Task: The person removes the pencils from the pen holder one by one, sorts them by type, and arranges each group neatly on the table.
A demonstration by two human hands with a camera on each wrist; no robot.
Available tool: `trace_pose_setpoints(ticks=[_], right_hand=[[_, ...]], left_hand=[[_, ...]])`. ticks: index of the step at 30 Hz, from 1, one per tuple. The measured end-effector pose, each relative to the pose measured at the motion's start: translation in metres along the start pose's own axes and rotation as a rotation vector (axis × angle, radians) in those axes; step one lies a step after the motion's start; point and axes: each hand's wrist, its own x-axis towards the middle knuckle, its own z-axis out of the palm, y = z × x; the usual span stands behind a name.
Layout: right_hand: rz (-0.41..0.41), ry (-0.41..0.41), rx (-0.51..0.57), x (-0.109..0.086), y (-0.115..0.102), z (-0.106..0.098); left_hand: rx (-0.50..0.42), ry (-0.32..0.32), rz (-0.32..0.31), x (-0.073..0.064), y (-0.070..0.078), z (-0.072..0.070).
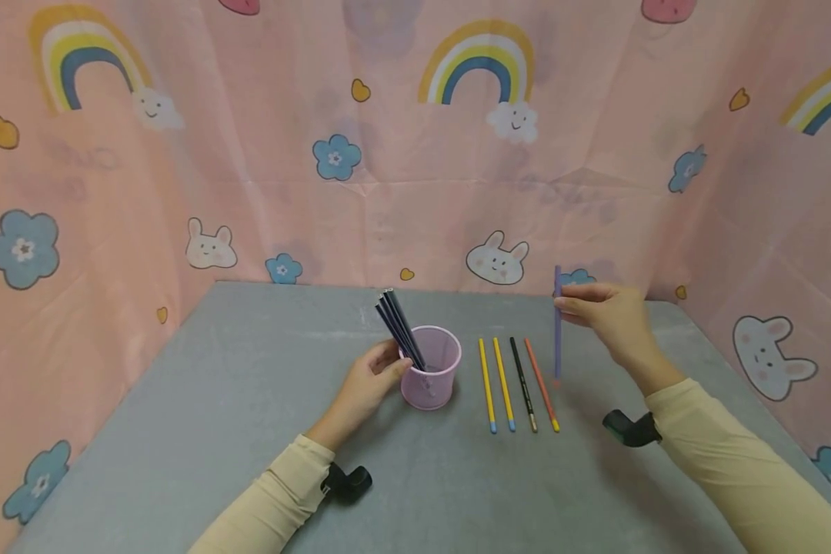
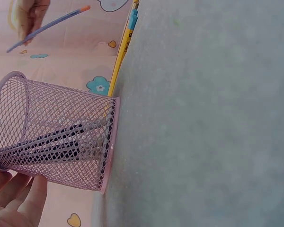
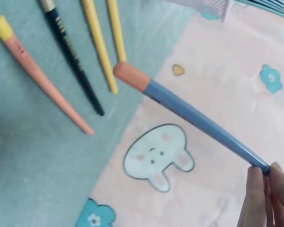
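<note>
A pink mesh pencil cup (image 1: 431, 386) stands upright on the grey table, with several dark pencils (image 1: 400, 327) leaning to its left side. My left hand (image 1: 368, 378) grips the cup's left side near the rim; its fingertips (image 2: 35, 191) lie against the mesh in the left wrist view. To the right, my right hand (image 1: 612, 319) pinches a blue-purple pencil (image 1: 558, 338) by its upper end between thumb and fingers. This pencil hangs nearly vertical, its orange tip (image 3: 131, 76) pointing down. Between cup and right hand lie two yellow pencils (image 1: 487, 385), a dark green pencil (image 1: 522, 383) and an orange pencil (image 1: 542, 385).
The lying pencils form a row, roughly parallel, on the grey table (image 1: 249, 431). A pink cloth (image 1: 388, 215) printed with rainbows, rabbits and flowers hangs behind the table and along its sides. Each wrist carries a black camera mount (image 1: 349, 483).
</note>
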Motion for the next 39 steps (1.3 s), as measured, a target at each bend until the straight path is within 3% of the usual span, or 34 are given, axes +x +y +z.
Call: trace_pose_setpoints(ticks=[3, 8, 13, 22, 30, 39], right_hand=[[0.053, -0.014, -0.058, 0.001, 0.006, -0.004], [0.137, -0.044, -0.027, 0.006, 0.021, -0.007], [0.245, -0.133, -0.067, 0.013, 0.045, -0.011], [0.407, -0.201, -0.099, 0.019, 0.070, -0.011], [0.468, -0.247, -0.031, 0.024, 0.087, -0.012], [0.516, -0.219, -0.046, 0.026, 0.103, -0.003]], left_hand=[[-0.001, -0.006, 0.001, -0.002, 0.005, 0.000], [-0.019, -0.011, -0.011, -0.004, 0.012, 0.000], [-0.019, -0.032, -0.012, -0.009, 0.026, 0.000], [-0.032, -0.019, -0.019, 0.000, 0.002, 0.000], [-0.034, -0.017, -0.021, -0.001, 0.003, -0.001], [-0.015, -0.037, -0.007, -0.008, 0.025, -0.001]])
